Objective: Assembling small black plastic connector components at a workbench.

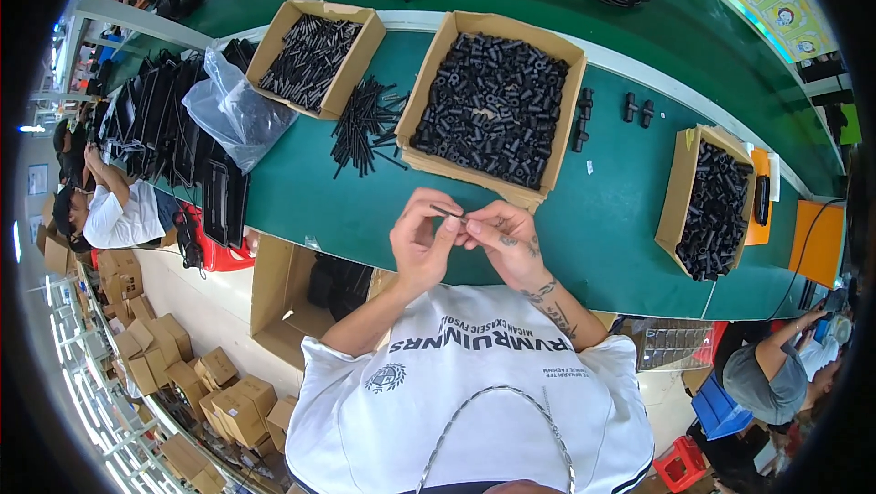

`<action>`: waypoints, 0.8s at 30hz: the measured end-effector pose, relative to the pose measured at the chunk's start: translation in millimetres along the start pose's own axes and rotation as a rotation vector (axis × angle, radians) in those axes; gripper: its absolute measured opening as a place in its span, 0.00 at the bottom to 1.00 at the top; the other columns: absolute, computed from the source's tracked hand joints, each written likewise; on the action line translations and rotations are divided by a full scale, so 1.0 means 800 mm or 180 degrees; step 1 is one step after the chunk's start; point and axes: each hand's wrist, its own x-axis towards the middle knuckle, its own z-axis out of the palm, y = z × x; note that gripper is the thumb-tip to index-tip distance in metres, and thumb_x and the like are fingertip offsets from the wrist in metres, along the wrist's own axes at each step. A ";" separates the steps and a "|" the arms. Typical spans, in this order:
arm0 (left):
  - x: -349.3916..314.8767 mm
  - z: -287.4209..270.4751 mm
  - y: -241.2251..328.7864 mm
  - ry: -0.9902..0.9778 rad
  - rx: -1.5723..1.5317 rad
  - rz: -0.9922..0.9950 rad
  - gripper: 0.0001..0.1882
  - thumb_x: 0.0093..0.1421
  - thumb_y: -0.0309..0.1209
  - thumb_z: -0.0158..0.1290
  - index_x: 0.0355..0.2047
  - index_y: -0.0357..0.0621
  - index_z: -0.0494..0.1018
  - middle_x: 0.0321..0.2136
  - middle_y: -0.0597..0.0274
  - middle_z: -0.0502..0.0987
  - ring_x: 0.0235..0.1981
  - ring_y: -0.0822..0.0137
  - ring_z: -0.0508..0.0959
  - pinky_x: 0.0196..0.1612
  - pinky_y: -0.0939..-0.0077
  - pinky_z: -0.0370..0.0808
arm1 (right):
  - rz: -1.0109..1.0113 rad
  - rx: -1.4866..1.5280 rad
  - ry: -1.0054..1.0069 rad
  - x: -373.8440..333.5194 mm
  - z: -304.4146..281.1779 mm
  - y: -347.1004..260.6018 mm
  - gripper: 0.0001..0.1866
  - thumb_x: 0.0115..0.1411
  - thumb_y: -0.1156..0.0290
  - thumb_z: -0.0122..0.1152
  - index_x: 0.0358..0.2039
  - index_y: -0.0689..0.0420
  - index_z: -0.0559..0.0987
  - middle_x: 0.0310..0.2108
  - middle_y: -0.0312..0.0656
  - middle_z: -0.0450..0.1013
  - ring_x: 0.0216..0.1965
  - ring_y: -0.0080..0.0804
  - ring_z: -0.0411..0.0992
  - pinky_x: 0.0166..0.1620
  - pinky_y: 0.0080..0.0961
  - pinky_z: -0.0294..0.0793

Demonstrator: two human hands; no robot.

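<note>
A thin dark rod (445, 212) is held up in front of my chest, over the near edge of the green bench. My left hand (418, 240) pinches it between thumb and fingers. Fingertips of my right hand (513, 243) close together at the rod's right end; whatever else they hold is too small to make out. Just beyond my hands stands a large cardboard box (412, 145) full of short black plastic fittings (493, 102). A loose pile of similar thin black rods (368, 124) lies to its left.
Another cardboard box (358, 70) of rods stands at the back left, beside a clear plastic bag (239, 111). At the right is a cardboard box (675, 207) of black fittings. Several loose fittings (630, 107) lie on the bench (611, 193). Co-workers sit at both sides.
</note>
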 end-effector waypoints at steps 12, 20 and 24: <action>0.340 -0.280 -0.034 0.0601 0.2590 -0.0482 0.10 0.61 0.26 0.57 0.39 0.32 0.77 0.28 0.53 0.81 0.30 0.63 0.84 0.34 0.73 0.80 | 0.0194 -0.1699 -0.0143 -0.038 -0.009 -0.020 0.09 0.64 0.71 0.61 0.37 0.64 0.80 0.33 0.39 0.80 0.33 0.22 0.78 0.34 0.16 0.76; 0.406 -0.311 -0.076 0.0688 0.5591 0.0101 0.11 0.58 0.36 0.57 0.34 0.40 0.78 0.32 0.42 0.80 0.35 0.40 0.80 0.38 0.48 0.78 | -0.0580 -0.2434 0.0246 -0.054 -0.030 -0.071 0.04 0.61 0.75 0.64 0.34 0.62 0.82 0.30 0.39 0.80 0.27 0.20 0.76 0.30 0.16 0.73; 0.402 -0.298 -0.056 0.0509 0.5900 0.0114 0.12 0.60 0.37 0.56 0.34 0.41 0.75 0.34 0.45 0.79 0.34 0.42 0.80 0.35 0.48 0.78 | -0.0606 -0.2329 0.0628 -0.050 -0.044 -0.092 0.04 0.61 0.77 0.63 0.34 0.64 0.82 0.31 0.41 0.80 0.30 0.24 0.78 0.32 0.17 0.75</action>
